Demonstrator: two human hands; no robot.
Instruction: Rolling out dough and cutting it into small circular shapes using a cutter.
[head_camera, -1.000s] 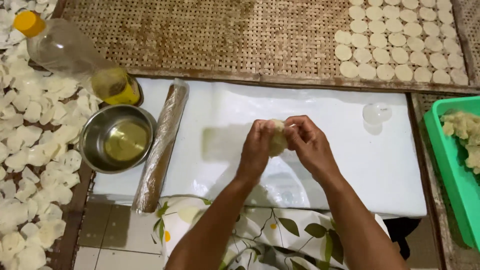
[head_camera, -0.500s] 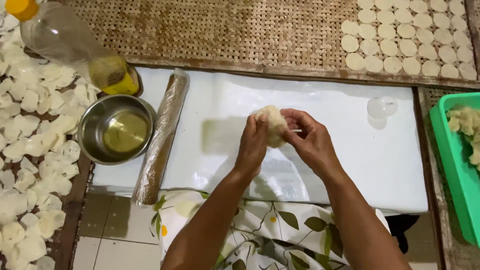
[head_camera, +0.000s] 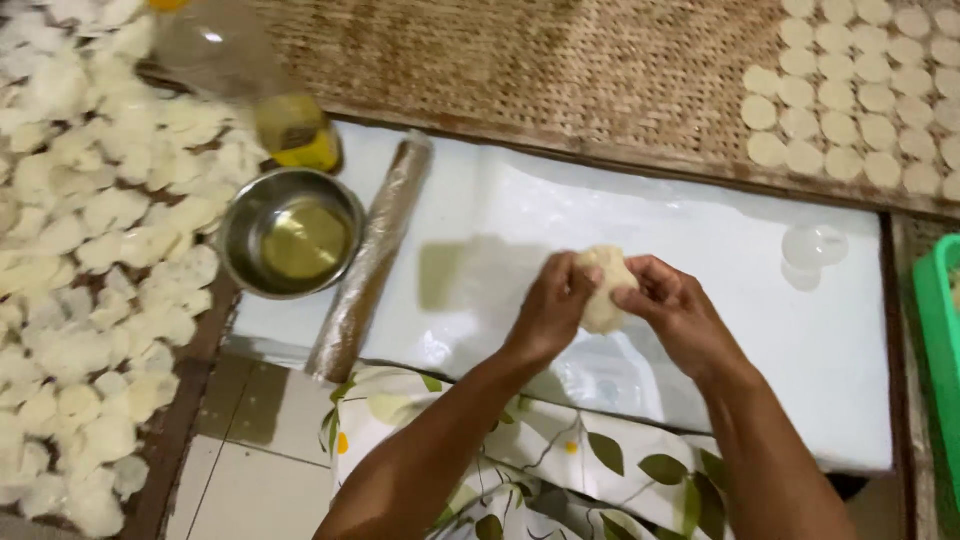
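Head view shows the left hand (head_camera: 553, 312) and right hand (head_camera: 677, 315) both closed around a pale dough lump (head_camera: 606, 288), held above the white plastic-covered worktop (head_camera: 700, 230). Left of the dough lie a wrapped rolling pin (head_camera: 372, 258) and a steel bowl (head_camera: 290, 233) of oil; beyond the bowl leans a clear bottle (head_camera: 250, 75) with yellow oil.

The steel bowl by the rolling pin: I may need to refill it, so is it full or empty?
Neither: the steel bowl holds only a shallow pool of yellowish liquid, with bare metal wall showing above it.
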